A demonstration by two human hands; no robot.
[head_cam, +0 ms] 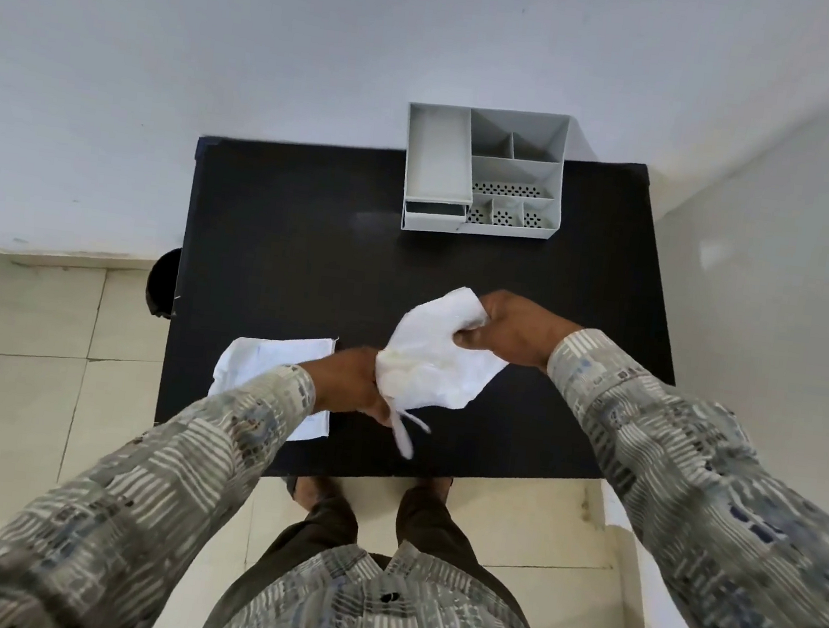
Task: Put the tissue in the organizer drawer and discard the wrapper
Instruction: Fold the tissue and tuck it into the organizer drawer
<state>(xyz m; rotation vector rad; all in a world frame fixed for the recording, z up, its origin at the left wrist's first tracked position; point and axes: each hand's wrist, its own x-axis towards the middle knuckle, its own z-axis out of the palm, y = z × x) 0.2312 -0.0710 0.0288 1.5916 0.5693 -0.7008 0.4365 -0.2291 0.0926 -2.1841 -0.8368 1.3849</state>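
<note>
Over the black worktop (pixel 275 246), head view: I stand at its near edge, both hands raised above it.
Left hand (pixel 350 384): my grip is closed on the lower end of a crumpled white sheet, with a thin white strip dangling below my fist.
Right hand (pixel 513 333): my grip is pinched shut on the upper right edge of the same sheet.
White sheet (pixel 436 357): stretched between my two hands, off the worktop; from its papery, creased look I judge it to be the tissue, possibly with wrapper around it, though I cannot tell the two apart here.
Flat white piece (pixel 262 358): lies on the worktop's left side, partly under my left forearm; it may be the opened wrapper or more tissue, I cannot say which.
Organizer (pixel 515 180): grey, at the far right of the worktop, well apart from my hands.
Drawer (pixel 434 215): pulled out a little at the organizer's lower left, dark inside, nothing white visible in it.
Dark round bin (pixel 162 285): on the floor just beside the worktop's left edge, a likely place for the wrapper.
Done: the drawer is open and the tissue is in hand.
Left: nothing is stowed yet, and the wrapper is not yet discarded.
</note>
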